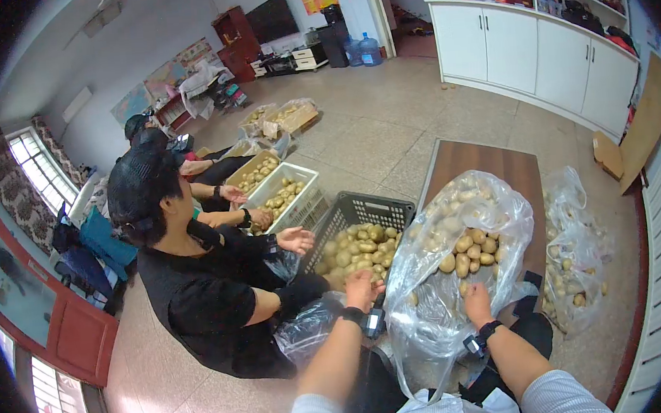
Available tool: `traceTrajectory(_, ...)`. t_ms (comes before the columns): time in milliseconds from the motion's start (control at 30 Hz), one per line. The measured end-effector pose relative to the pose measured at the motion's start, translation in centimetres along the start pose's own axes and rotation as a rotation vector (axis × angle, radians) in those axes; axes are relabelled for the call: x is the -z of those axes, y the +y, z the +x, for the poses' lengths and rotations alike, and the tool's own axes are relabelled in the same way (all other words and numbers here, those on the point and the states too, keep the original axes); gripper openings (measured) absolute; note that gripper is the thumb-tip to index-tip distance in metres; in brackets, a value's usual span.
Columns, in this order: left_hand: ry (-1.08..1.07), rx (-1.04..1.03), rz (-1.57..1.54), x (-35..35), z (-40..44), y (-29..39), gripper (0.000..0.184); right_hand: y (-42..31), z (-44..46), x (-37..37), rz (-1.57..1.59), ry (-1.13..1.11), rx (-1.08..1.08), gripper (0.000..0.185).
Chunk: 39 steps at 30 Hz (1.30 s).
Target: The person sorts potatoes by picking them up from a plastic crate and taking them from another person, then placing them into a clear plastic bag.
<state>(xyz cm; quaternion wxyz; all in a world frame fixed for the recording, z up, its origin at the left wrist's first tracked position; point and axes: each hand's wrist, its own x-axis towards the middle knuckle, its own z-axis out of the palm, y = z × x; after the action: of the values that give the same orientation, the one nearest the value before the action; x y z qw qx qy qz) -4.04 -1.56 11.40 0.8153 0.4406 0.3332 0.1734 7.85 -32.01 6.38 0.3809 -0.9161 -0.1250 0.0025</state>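
Observation:
A large clear plastic bag (423, 300) lies before me with its mouth toward me, and potatoes (471, 251) fill its far part. My right hand (477, 304) is at the bag's opening with its fingers curled; what they hold, if anything, is hidden. My left hand (362, 288) is at the near edge of a dark grey plastic crate (381, 205). Its fingers are bent inward, and I cannot make out what is in them. Potatoes (365, 246) lie heaped in that crate. Each wrist carries a black strap with a small device.
Close on my left sits a co-worker in black (190, 295), an open hand (297, 240) over the crate. Beyond stands a white crate (297, 179) of potatoes, where other people sit. The brown tabletop (482, 156) is under my bag. Bagged potatoes (572, 265) rest on the floor at right.

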Motion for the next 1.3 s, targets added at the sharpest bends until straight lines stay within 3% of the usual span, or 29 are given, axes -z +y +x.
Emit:
traceTrajectory(67, 0.029, 0.008, 0.020, -0.8, -0.5, 0.0, 0.019, 1.7, 0.6, -1.6, 0.263, -0.031, -0.111, 0.031)
traceTrajectory(233, -0.057, 0.025, 0.030, -1.2, -1.2, 0.2, 0.024, 5.3, 1.8, -4.9, 0.328, -0.067, -0.014, 0.027)
traceTrajectory(300, -0.041, 0.030, 0.123, -2.3, -2.4, 0.8, 0.023, 3.4, 1.6, -4.0, 0.405, -0.137, -0.025, 0.033)
traceTrajectory(367, -0.077, 0.064, 0.157, -3.0, -3.1, 1.3, 0.025, 0.1, 0.9, -1.9, 0.595, -0.401, -0.169, 0.041)
traceTrajectory(467, -0.129, 0.114, 0.222, -3.3, -2.9, 0.9, 0.028, -4.5, -0.3, 0.3, 0.737, -0.517, -0.211, 0.041)
traceTrajectory(667, -0.267, 0.234, 0.362, -4.8, -3.8, 1.1, 0.037, -9.1, -0.9, 1.3, 0.667, -0.798, -0.122, 0.031)
traceTrajectory(800, -0.362, 0.273, 0.404, -6.3, -5.6, 1.6, 0.036, -11.5, -1.4, 1.4, 0.642, -0.759, -0.030, 0.031)
traceTrajectory(867, -0.460, 0.287, 0.418, -6.5, -5.3, 1.1, 0.034, -13.1, -1.3, 2.6, 0.591, -0.858, 0.007, 0.030)
traceTrajectory(900, -0.559, 0.300, 0.431, -6.6, -5.0, 0.7, 0.033, -12.9, -1.3, 2.3, 0.591, -0.858, 0.007, 0.030)
traceTrajectory(1000, -0.589, 0.374, 0.319, -6.8, -4.7, -0.7, 0.031, -10.9, -0.7, -1.2, 0.466, -0.817, 0.102, 0.029)
traceTrajectory(1067, -0.583, 0.374, 0.324, -6.7, -4.7, -0.5, 0.031, -9.4, -0.5, -3.6, 0.486, -0.598, 0.372, 0.029)
traceTrajectory(1300, -0.539, 0.387, 0.338, -6.4, -4.5, -0.8, 0.029, -13.6, -2.0, 2.7, 0.115, -0.542, 0.331, 0.041)
